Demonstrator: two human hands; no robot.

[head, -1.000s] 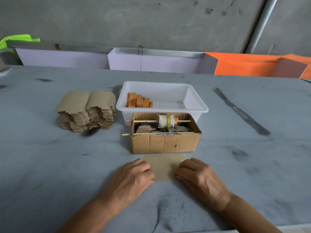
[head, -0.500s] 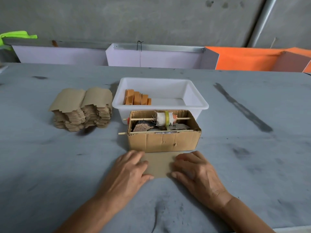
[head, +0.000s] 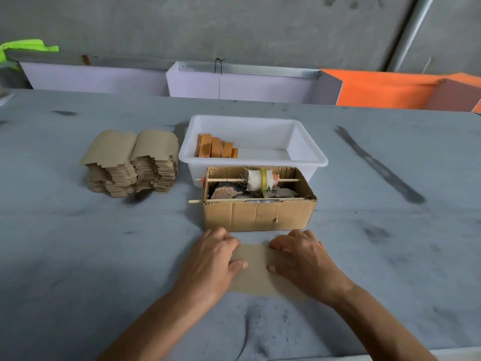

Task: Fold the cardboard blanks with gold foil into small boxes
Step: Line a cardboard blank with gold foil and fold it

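Note:
A brown cardboard blank [head: 256, 269] lies flat on the grey table, just in front of a small carton. My left hand [head: 214, 261] covers its left side and my right hand [head: 302, 259] covers its right side, fingers curled over the far edge and thumbs pressing the middle. No gold foil shows on the upper face. Two tall stacks of more blanks [head: 132, 162] stand to the far left. Several folded orange-brown boxes [head: 216, 149] stand in a white plastic tub [head: 307, 160].
An open cardboard carton [head: 257, 214] with wooden skewers, a tape roll and scraps sits directly beyond my hands, touching the tub. White and orange bins [head: 377, 89] line the far table edge below a concrete wall. A dark streak marks the table on the right.
Both hands slid forward along the blank towards the carton, and more of the blank's near part now shows between my wrists. My thumbs have come in over its middle.

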